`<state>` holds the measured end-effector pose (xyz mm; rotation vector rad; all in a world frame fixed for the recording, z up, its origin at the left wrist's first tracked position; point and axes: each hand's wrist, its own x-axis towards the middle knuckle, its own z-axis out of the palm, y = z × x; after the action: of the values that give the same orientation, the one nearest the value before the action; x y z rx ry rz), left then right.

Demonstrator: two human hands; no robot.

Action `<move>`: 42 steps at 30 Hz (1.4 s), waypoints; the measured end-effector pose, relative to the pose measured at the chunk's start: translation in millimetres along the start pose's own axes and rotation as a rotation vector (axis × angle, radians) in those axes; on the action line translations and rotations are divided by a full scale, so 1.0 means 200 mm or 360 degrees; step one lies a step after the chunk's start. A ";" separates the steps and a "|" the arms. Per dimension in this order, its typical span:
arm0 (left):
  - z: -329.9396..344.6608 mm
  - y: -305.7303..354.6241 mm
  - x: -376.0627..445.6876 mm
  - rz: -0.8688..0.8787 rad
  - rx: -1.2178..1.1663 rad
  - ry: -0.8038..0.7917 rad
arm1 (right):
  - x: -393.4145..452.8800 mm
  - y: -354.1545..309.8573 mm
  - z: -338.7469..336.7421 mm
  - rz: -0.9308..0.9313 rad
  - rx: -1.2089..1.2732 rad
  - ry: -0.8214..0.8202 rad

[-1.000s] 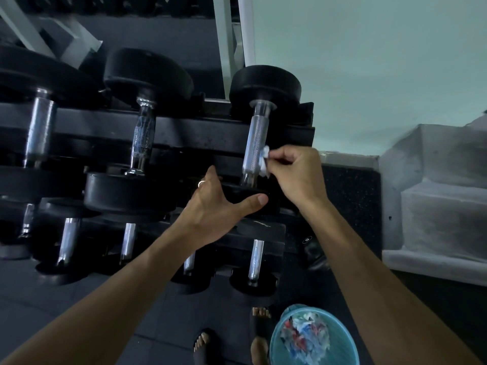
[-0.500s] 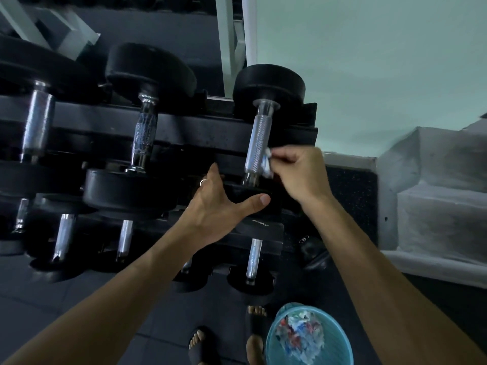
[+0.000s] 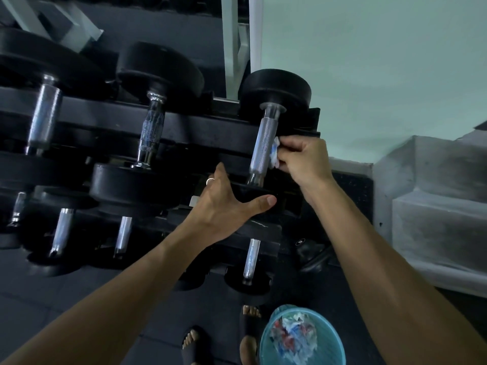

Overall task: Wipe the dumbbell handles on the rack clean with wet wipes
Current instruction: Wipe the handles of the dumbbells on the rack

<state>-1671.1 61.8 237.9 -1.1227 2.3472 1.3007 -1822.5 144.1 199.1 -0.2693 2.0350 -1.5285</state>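
Apparently knurled, shiny dumbbell handle (image 3: 262, 147).

The dumbbell heads (image 3: 276, 88) are matte black, and the rack (image 3: 197, 125) that carries them is black too. The handle (image 3: 263, 146) at the upper right of the rack is bright silver with a fine cross-hatched knurl; the handle (image 3: 151, 133) at upper centre is silver with darker mottling. The wet wipe (image 3: 275, 154) against the knurled handle is white with a pale blue tint. The wall (image 3: 369, 61) at the upper right is pale mint green. The floor (image 3: 66, 299) is dark grey. At the lower right, a turquoise basket (image 3: 334, 346) holds scraps of white, blue and red. A silver ring (image 3: 210, 181) shows at centre frame, and the sandals (image 3: 192, 351) at the bottom are black.
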 end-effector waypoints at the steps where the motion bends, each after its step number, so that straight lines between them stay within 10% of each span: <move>1: 0.00 0.00 0.00 -0.0003 0.0000 0.0003 | -0.01 0.01 0.01 0.0006 -0.0008 -0.0016; 6: 0.01 0.00 0.00 -0.0009 -0.0020 0.0021 | -0.06 0.04 -0.03 0.0115 -0.0394 -0.0413; 10: 0.01 0.01 -0.01 -0.0010 -0.0038 -0.0004 | 0.04 -0.01 0.02 0.0163 0.0169 -0.0116; 20: 0.02 0.01 -0.01 -0.0009 -0.0011 -0.0022 | 0.06 -0.07 -0.05 0.0466 0.1333 -0.0489; 25: 0.01 0.01 -0.01 -0.0009 -0.0056 -0.0056 | 0.03 -0.01 -0.06 0.0507 0.0820 -0.0635; 30: 0.02 0.00 0.00 -0.0004 -0.0069 -0.0044 | 0.09 -0.05 -0.08 0.0390 0.1289 -0.0477; 36: 0.02 0.00 -0.01 0.0003 -0.0087 -0.0038 | -0.01 0.07 -0.12 0.0387 0.0672 -0.0897; 42: 0.03 0.00 -0.01 0.0004 -0.0075 -0.0011 | 0.03 0.00 -0.08 0.0368 0.0883 -0.0922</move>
<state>-1671.7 67.9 235.4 -1.1271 2.3256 1.3651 -1835.5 154.2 201.1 -0.2122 1.1107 -1.5681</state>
